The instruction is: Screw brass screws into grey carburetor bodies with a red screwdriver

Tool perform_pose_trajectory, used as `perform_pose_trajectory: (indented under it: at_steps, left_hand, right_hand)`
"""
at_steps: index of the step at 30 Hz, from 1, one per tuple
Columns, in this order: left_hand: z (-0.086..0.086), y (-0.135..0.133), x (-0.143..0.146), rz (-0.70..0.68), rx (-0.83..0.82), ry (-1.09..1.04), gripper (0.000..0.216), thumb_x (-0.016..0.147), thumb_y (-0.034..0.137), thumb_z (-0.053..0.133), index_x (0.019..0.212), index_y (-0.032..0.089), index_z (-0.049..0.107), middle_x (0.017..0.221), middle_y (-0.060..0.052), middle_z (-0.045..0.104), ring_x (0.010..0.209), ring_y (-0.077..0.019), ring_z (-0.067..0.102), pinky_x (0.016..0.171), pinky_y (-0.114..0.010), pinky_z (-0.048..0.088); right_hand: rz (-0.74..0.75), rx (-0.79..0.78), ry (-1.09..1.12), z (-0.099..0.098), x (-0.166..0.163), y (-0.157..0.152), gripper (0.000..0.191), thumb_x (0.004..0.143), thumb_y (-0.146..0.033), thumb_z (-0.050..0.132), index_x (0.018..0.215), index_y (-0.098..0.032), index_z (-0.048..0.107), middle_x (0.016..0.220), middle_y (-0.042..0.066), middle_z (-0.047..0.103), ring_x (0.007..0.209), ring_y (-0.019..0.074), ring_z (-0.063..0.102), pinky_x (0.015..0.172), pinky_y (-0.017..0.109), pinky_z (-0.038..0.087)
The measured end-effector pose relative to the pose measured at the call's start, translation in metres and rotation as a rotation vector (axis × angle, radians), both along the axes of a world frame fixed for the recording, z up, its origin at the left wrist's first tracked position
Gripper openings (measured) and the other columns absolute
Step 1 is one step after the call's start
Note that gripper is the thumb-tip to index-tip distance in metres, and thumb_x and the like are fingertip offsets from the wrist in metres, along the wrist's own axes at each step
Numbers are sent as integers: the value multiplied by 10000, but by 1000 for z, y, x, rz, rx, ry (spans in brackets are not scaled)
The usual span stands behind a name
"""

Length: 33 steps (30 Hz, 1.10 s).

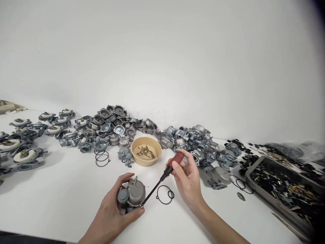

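Steadying the metal part (137, 192) at seven o'clock in view is half the job imo: the left hand (113, 208) wraps it, thumb (135, 215) near the screw (142, 206) at the part's four-thirty. Right hand (186, 176) has its fingers curled closed around the screwdriver (166, 172). I'd line that up straight with the screw; a slanted tip probably slips.

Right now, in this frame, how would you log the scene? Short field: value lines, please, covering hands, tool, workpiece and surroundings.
Left hand: curled around a metal part
Right hand: gripping a screwdriver by its red handle
Screwdriver tip: at what looks like a brass-coloured screw on the part's edge
Container: tan bowl holding small loose screws
Between the hands: black rings on the table
Far left: parts with white inserts
Far right: metal tray of mixed small pieces
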State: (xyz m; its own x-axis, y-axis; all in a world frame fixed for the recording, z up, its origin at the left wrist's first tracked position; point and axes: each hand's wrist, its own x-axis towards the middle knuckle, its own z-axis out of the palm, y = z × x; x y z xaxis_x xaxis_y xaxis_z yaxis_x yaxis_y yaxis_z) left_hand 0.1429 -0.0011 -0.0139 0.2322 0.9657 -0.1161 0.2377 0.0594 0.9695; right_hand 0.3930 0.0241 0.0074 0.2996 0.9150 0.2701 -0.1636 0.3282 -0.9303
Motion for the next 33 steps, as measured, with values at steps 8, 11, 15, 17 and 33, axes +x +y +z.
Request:
perform_pose_trajectory:
  at_steps: [8, 11, 15, 17, 33]
  left_hand:
    - [-1, 0, 1, 17, 2, -7, 807, 741, 370, 837, 1491, 318, 542, 1476, -49, 640, 1283, -316, 636, 969, -346, 502]
    - [-3, 1, 0, 3, 1, -5, 809, 752, 372, 840, 1498, 318, 531, 1490, -54, 631, 1308, -325, 623, 977, -353, 496]
    - [-4, 1, -1, 2, 4, -7, 833, 755, 388, 852, 1515, 296, 524, 1512, -82, 625, 1341, -350, 603, 992, -365, 496]
    - [-4, 1, -1, 0, 1, -9, 849, 752, 385, 851, 1526, 285, 517, 1528, -97, 621, 1341, -360, 610, 976, -365, 511]
    - [-4, 1, -1, 0, 6, -7, 858, 748, 381, 843, 1536, 271, 521, 1538, -115, 625, 1354, -378, 605, 914, -356, 527]
  right_hand:
    - [2, 0, 17, -2, 0, 1, 522, 898, -521, 890, 1290, -325, 607, 886, -6, 730, 859, 162, 726, 713, 252, 638]
    - [3, -2, 15, -2, 1, 1, 518, 901, -525, 888, 1291, -327, 610, 894, -4, 735, 855, 155, 722, 714, 242, 636]
    - [-3, 2, 5, -1, 1, 1, 509, 899, -534, 884, 1279, -325, 617, 869, -3, 727, 847, 168, 726, 685, 247, 633]
    - [-7, -2, -1, -1, 1, 0, 505, 902, -534, 880, 1280, -323, 619, 869, -3, 724, 840, 171, 731, 690, 261, 639]
    - [-19, -35, -12, -3, 2, 1, 545, 877, -556, 895, 1278, -321, 611, 868, -2, 701, 835, 187, 727, 665, 274, 642]
